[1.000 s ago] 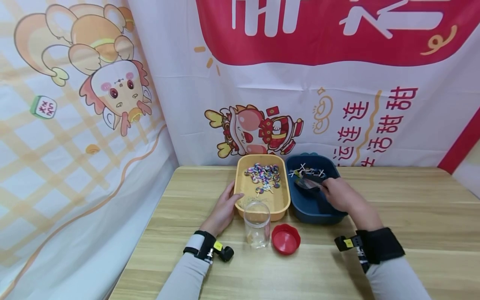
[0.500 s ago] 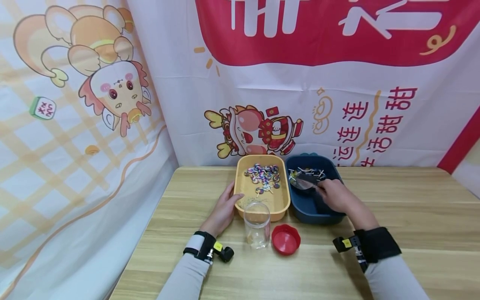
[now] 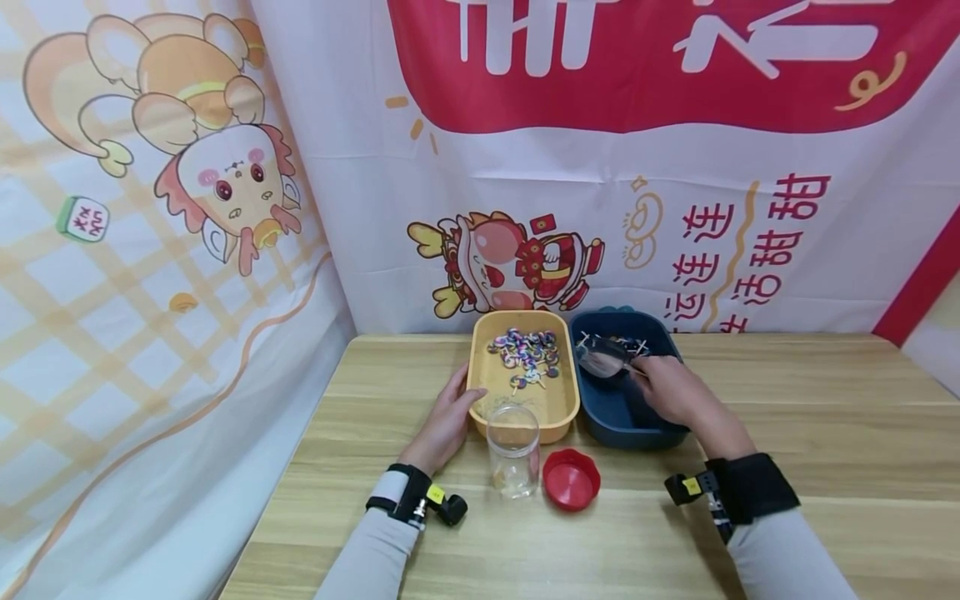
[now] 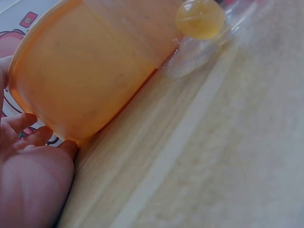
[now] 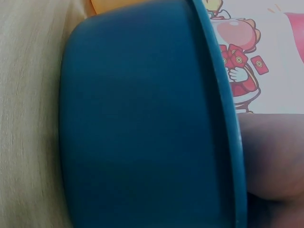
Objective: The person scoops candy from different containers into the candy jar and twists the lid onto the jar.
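Centrally, yellow tub (image 3: pixel 551 406): lollipops (image 3: pixel 529 353), left hand (image 3: pixel 447 421) gripping it | right of centre, blue tub (image 3: pixel 637 437): sticks (image 3: pixel 640 347), right hand (image 3: pixel 678 392) gripping scoop (image 3: pixel 602 361) | lower centre, jar (image 3: pixel 513 457): yellow ball (image 4: pixel 200 19)

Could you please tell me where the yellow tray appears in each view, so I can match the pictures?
Head: the yellow tray is just below and right of centre, beside the blue tub.
Left wrist: upper left, its outer wall showing.
Right wrist: only a sliver at the top edge, left of centre.
Shared landmark: the small red packet printed on the backdrop.
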Motion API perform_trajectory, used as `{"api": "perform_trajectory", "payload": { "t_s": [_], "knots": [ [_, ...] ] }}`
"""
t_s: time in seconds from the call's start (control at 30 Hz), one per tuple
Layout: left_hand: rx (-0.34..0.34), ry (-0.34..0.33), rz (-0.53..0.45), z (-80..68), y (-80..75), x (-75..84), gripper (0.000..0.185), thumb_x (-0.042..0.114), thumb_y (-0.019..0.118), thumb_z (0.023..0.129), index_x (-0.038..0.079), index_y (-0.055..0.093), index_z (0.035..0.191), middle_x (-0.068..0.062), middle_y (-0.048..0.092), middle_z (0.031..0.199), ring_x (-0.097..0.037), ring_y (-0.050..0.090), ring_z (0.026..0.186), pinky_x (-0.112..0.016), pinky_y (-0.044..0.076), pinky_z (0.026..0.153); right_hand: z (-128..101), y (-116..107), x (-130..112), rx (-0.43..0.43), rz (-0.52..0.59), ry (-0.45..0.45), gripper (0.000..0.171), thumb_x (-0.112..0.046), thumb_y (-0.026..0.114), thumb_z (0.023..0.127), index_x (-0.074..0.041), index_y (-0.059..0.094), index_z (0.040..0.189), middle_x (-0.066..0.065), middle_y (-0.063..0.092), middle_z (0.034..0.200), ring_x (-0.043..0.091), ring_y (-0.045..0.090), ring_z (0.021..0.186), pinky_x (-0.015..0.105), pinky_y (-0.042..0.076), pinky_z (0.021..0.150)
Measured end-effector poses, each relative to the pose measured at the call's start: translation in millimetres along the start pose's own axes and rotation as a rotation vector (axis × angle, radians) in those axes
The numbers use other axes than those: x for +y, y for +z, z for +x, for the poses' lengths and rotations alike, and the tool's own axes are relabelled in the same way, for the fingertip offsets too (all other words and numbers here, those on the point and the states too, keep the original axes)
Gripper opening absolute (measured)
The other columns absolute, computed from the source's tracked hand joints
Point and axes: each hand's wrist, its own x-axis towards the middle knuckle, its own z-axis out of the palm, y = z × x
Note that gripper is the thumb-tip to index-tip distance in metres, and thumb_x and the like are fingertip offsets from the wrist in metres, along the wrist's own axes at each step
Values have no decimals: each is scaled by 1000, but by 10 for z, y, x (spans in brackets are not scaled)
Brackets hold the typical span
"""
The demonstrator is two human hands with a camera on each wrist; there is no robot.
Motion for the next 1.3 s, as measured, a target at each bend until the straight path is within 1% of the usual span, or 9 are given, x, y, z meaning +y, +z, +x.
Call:
{"api": "perform_trajectory", "payload": {
  "t_s": [0.27, 0.47, 0.53, 0.8, 0.97, 1.1, 1.23, 1.3],
  "knots": [
    [9, -7, 7, -13, 8, 16, 71, 6, 50, 103, 12, 15, 165, -9, 8, 172, -27, 14, 157, -41, 22, 126, 6, 35, 6, -4, -4, 6, 20, -9, 53, 105, 5, 67, 107, 6, 60, 79, 18, 53, 66, 32, 45, 59],
    [5, -8, 2, 1, -1, -1, 71, 6, 50, 103, 12, 15, 165, -9, 8, 172, -26, 14, 157, -41, 21, 126, 8, 76, 8, -42, 33, 31, 17, -7, 50, 105, 4, 64, 106, 8, 55, 82, 20, 52, 68, 31, 44, 58],
    [2, -7, 1, 4, -4, -7, 71, 6, 49, 103, 12, 15, 165, -9, 8, 172, -27, 13, 157, -41, 21, 126, 2, 85, 9, -47, 28, 31, 16, -6, 50, 104, 3, 63, 105, 9, 55, 83, 21, 52, 70, 32, 44, 59],
    [10, -16, -4, -2, 5, 2, 72, 6, 51, 103, 12, 15, 165, -9, 9, 172, -26, 14, 157, -40, 22, 126, -7, 76, 26, -37, -9, 22, 16, -4, 50, 103, 5, 63, 109, 11, 57, 87, 25, 53, 75, 38, 47, 64],
    [1, -5, -3, 3, 9, 16, 71, 6, 50, 103, 11, 15, 165, -10, 8, 172, -27, 13, 157, -41, 21, 126, -4, 55, 26, -33, 5, 35, 16, -5, 50, 103, 4, 62, 110, 10, 56, 88, 24, 53, 76, 38, 47, 65],
    [-12, 9, -4, 11, 1, 12, 71, 5, 49, 103, 9, 14, 165, -12, 7, 172, -29, 13, 157, -41, 21, 126, 3, 65, 10, -81, 44, 54, 16, -4, 48, 104, 4, 61, 109, 10, 55, 86, 23, 53, 75, 35, 46, 64],
    [-13, 2, 0, 7, -6, 5, 71, 5, 49, 103, 10, 13, 165, -12, 7, 172, -29, 13, 157, -41, 22, 126, 13, 96, -22, -140, 74, 73, 18, -3, 45, 104, 6, 60, 111, 10, 53, 86, 23, 53, 76, 33, 46, 64],
    [-11, 0, 4, -2, -5, 9, 71, 6, 49, 103, 10, 13, 165, -12, 6, 172, -30, 13, 157, -42, 22, 126, 15, 112, -32, -153, 79, 75, 18, -1, 45, 103, 7, 58, 112, 12, 53, 88, 25, 54, 78, 34, 46, 65]
  ]
}}
